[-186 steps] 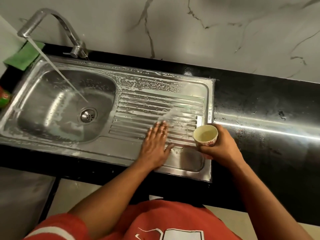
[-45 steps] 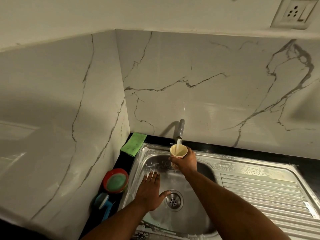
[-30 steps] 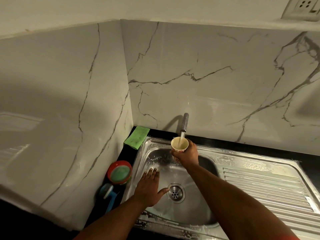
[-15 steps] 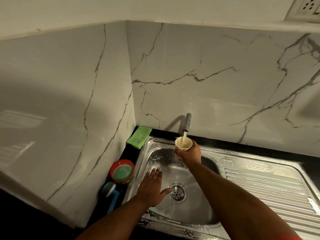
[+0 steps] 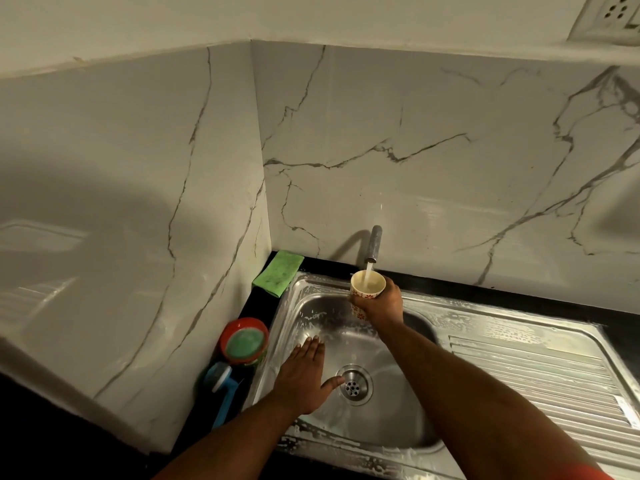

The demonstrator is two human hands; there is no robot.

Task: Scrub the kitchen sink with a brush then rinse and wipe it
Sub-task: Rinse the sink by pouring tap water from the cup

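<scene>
sink (image 5: 526, 362) of steel, with a basin on the left and a ribbed drainboard on the right, sits in a black counter (image 5: 519, 296) in a corner of marble-veined walls. the left hand (image 5: 304, 375) lies flat on the basin floor, fingers straight and close together. its thumb is spread toward the drain (image 5: 353, 385), which is just beside the thumb tip. the right hand (image 5: 385, 306) is over the far side of the basin, fingers curled round a small patterned cup (image 5: 367, 285) held upright under the tap (image 5: 374, 241). a thin stream of water falls into the cup. soapy streaks show along the sink's rim.

on the counter strip left of the sink lie a green pad (image 5: 278, 271), a round red tub (image 5: 244, 341) and a blue-handled brush (image 5: 225, 393), all well apart from both hands. the brush head is dim and hard to make out. only the tap's spout end shows. the forearms cover part of the basin, the drainboard's right end runs out of view, and a wall socket (image 5: 614, 15) is cut off at the top right.
</scene>
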